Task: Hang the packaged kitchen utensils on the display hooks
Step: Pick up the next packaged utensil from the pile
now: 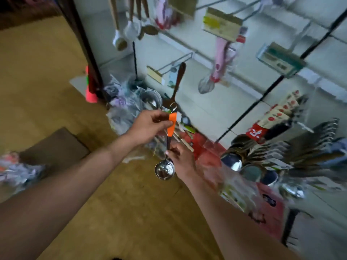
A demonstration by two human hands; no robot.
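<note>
A set of steel measuring spoons (164,170) on a ring with an orange tag (172,124) hangs upright in mid-air before a white display wall. My left hand (148,126) pinches the top of the set near the tag and ring. My right hand (181,158) grips the handles lower down, just above the round steel bowls. A bare display hook (176,61) with a price tag sticks out of the wall above the spoons. Further hooks (249,8) higher up carry a whisk in pink packaging (216,72) and wooden-handled utensils (129,25).
A heap of bagged utensils (129,107) lies on the floor at the wall's foot. Rows of packaged ladles and spoons (281,158) hang at the lower right. A brown cardboard box (56,147) and more bags (18,169) sit on the tan floor to the left.
</note>
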